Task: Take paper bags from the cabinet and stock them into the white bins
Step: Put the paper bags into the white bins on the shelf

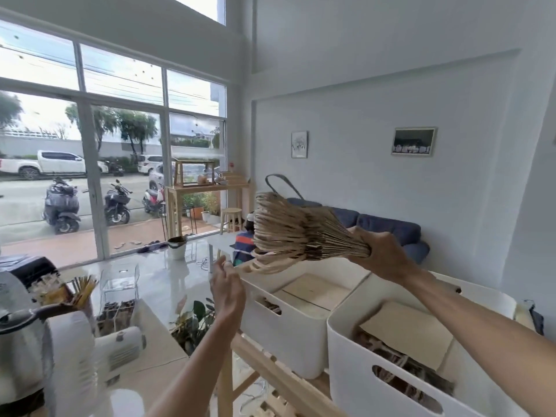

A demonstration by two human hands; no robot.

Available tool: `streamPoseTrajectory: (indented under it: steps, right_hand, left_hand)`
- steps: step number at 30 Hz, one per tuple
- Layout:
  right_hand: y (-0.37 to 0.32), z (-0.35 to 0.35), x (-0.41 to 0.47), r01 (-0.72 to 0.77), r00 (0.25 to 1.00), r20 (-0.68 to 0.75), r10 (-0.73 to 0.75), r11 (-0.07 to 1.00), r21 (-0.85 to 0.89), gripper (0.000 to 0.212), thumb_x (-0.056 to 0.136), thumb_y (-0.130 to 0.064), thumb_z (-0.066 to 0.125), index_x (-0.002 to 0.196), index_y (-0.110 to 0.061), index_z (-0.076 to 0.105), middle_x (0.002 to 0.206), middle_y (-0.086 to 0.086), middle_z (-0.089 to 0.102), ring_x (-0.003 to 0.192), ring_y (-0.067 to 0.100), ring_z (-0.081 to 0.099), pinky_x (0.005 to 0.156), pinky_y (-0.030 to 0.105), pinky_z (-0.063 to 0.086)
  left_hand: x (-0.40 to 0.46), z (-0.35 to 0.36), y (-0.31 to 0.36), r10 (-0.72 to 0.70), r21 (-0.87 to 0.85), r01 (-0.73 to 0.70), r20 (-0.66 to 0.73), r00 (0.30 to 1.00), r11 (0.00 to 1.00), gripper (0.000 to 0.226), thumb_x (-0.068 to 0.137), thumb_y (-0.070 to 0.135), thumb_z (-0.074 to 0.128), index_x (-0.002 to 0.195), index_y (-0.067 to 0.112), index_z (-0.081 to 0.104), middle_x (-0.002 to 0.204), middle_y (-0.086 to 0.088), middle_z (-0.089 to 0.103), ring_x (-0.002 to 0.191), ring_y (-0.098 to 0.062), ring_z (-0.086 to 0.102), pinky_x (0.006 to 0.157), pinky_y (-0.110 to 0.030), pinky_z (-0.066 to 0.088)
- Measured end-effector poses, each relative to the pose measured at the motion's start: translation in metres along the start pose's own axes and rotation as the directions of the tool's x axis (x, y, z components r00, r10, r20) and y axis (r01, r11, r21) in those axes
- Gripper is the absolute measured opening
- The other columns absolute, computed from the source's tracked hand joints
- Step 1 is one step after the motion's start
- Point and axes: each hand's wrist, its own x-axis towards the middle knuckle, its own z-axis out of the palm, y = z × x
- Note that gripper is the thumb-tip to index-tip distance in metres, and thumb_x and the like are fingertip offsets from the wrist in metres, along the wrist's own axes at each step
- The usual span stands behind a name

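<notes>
My right hand grips one end of a thick bundle of brown paper bags, held up in the air; the bags fan out to the left, with their twisted handles dangling. Just below the fanned end, my left hand is raised with its fingers relaxed and holds nothing. Beneath the bundle stand two white bins on a wooden shelf. The farther white bin has flat brown bags inside. The nearer white bin also holds brown bags, seen through its handle slot.
A wooden shelf frame carries the bins. At the left is a counter with a kettle, cups, straws and a clear box. A blue sofa stands against the far wall. A person sits on the floor behind the bundle.
</notes>
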Motion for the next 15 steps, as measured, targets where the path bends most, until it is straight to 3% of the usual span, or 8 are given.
streamPoseTrajectory:
  steps: [2,5,9,12,15]
  right_hand:
    - [0.018,0.009,0.001,0.139,0.988,0.068,-0.137,0.99,-0.024,0.036,0.089,-0.038,0.07,0.123,-0.035,0.059,0.1,-0.014,0.074,0.084,0.01,0.072,0.072,0.039,0.058]
    - [0.035,0.022,0.006,0.252,0.958,0.148,-0.246,0.967,-0.026,0.043,0.086,-0.037,0.071,0.125,-0.023,0.065,0.114,-0.004,0.071,0.099,0.015,0.07,0.081,0.04,0.059]
    - [0.03,0.028,0.021,0.329,0.904,0.286,-0.317,0.944,0.007,0.039,0.087,-0.039,0.073,0.122,-0.027,0.063,0.095,-0.007,0.065,0.082,0.01,0.058,0.075,0.034,0.053]
    - [0.034,0.031,0.026,0.249,0.905,0.347,-0.245,0.968,0.034,0.048,0.083,-0.047,0.075,0.126,-0.036,0.057,0.098,-0.007,0.064,0.085,0.008,0.057,0.078,0.031,0.052]
    - [0.038,0.037,0.032,0.139,0.888,0.456,-0.053,0.978,-0.155,0.067,0.076,-0.057,0.074,0.135,-0.045,0.045,0.116,-0.008,0.061,0.107,0.012,0.056,0.093,0.04,0.051]
  left_hand:
    - [0.0,0.006,-0.007,0.104,0.051,-0.103,-0.017,0.994,0.993,0.044,0.098,0.025,0.032,0.14,0.014,0.044,0.134,-0.013,0.056,0.119,-0.025,0.047,0.091,-0.037,0.04]
    - [0.002,0.015,-0.021,0.171,0.139,-0.167,-0.016,0.985,0.976,0.041,0.098,0.013,0.036,0.137,0.019,0.046,0.122,-0.002,0.057,0.105,-0.011,0.038,0.085,-0.033,0.035]
    - [0.002,0.021,-0.029,0.142,0.193,-0.128,-0.064,0.988,0.973,0.036,0.102,0.025,0.03,0.133,0.033,0.046,0.114,0.003,0.049,0.101,-0.01,0.045,0.082,-0.035,0.042]
    - [0.001,0.023,-0.031,0.13,0.177,-0.114,-0.084,0.988,0.978,0.036,0.102,0.023,0.032,0.133,0.033,0.048,0.115,0.0,0.05,0.089,0.003,0.043,0.072,-0.027,0.037]
    - [0.0,0.025,-0.03,0.096,0.174,-0.078,-0.098,0.991,0.982,0.038,0.102,0.021,0.032,0.135,0.031,0.048,0.118,-0.003,0.049,0.081,0.017,0.035,0.065,-0.023,0.033]
